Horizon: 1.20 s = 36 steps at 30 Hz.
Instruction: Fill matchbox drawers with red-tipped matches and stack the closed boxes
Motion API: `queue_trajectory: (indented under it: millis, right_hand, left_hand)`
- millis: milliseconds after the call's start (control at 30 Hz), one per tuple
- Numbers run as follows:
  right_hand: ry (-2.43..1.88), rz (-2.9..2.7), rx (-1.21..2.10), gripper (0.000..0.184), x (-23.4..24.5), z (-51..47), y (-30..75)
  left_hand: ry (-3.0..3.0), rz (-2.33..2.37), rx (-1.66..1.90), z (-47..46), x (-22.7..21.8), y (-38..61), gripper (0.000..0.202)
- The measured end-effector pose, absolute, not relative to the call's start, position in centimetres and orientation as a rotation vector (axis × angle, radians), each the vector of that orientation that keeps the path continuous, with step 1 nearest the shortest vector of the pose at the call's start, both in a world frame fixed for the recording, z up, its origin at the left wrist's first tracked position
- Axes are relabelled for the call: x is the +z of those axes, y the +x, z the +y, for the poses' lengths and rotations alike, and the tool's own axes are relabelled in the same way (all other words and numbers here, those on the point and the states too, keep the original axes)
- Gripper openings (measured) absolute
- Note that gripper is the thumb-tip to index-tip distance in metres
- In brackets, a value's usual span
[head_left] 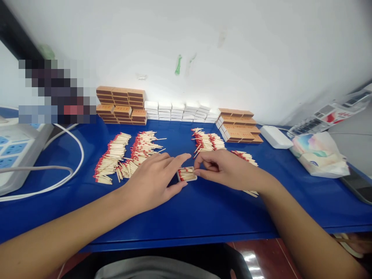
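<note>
A small white matchbox tray [187,177] lies on the blue table, filled with red-tipped matches [184,174]. My left hand [158,176] is open around its left end, thumb in front and forefinger behind, with a gap between them. At the tray's right end, my right hand [222,168] is closed in a pinch, fingertips at the rim; what they hold, if anything, is too small to make out. Heaps of loose matches lie at the far left [112,159], beside my left hand [142,149], behind my right hand [207,141] and partly under my right wrist [244,156].
Along the wall stand stacked brown matchboxes [122,104], white trays [174,111] and more brown boxes [240,128]. A white block [276,137] and a tissue pack [318,155] sit at right. A power strip [21,151] with white cables [83,149] occupies the left.
</note>
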State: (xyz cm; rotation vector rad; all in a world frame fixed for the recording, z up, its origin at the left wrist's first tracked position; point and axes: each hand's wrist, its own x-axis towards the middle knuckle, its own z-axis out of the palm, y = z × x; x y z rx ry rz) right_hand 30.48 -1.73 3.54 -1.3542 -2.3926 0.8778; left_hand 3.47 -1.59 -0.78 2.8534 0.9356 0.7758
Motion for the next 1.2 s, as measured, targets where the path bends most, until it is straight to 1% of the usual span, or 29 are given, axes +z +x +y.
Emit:
queue_trajectory:
  millis: [133,333,533,800,900,1033,1200]
  right_hand:
    - [-1.361,-2.458,0.853,0.011,3.0,-1.8,29.6]
    - [-1.375,-2.483,0.804,0.009,2.9,-1.9,29.2]
    - [-1.380,-2.486,0.823,0.007,2.9,-1.8,29.1]
    - [-1.351,-2.465,0.778,0.011,2.9,-1.8,29.1]
    - [-1.395,-2.437,0.651,0.017,3.4,-1.3,30.3]
    - [-1.565,-2.410,0.449,0.024,3.9,-0.5,32.7]
    - [-1.627,-2.453,0.475,0.022,3.5,0.1,34.0]
  left_hand:
    - [2.865,0.935,0.771,-1.6,-0.9,3.5,0.062]
    - [2.868,0.943,0.740,-1.6,-0.8,3.5,0.060]
    - [2.858,0.949,0.730,-1.7,-0.7,3.6,0.061]
    - [2.854,0.942,0.712,-1.7,-0.6,3.6,0.061]
    - [2.861,0.940,0.718,-1.7,-0.5,3.6,0.061]
    - [2.859,0.970,0.716,-1.9,-0.4,3.6,0.060]
    - [2.864,0.973,0.724,-1.9,-0.4,3.5,0.059]
